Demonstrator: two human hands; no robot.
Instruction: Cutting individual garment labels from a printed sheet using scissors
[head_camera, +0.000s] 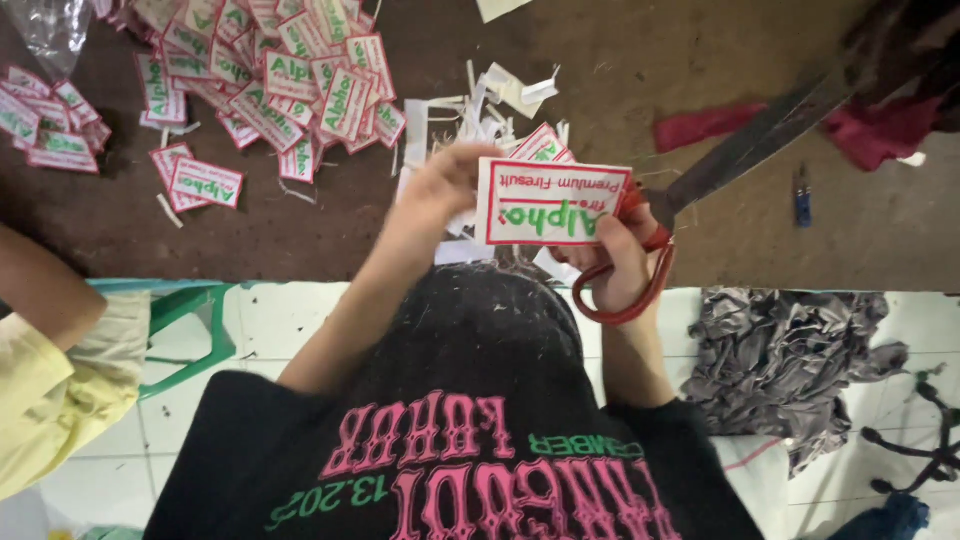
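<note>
- A brown table (640, 60) carries a pile of cut labels (270, 70) and white paper scraps (480, 105).
- Left hand (445, 185): fingers pinch a red-bordered white label (550, 202), held above the table.
- Right hand (620, 255): fingers closed through red-handled scissors (690, 190), just beside the label.

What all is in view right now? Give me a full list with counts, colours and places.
held label: one, white with red border and green print, centre, in both hands
scissors: one, red handles, dark blades, right of the label
label pile: many, white, red and green, table top left
paper scraps: many, white, table centre
red cloth: one, table upper right
small blue object: one, table right
grey cloth: one, crumpled, floor right
green stool: one, floor left
co-worker's sleeve: one, yellow, far left
left hand: grip on label's left edge
right hand: grip on scissors and label
</note>
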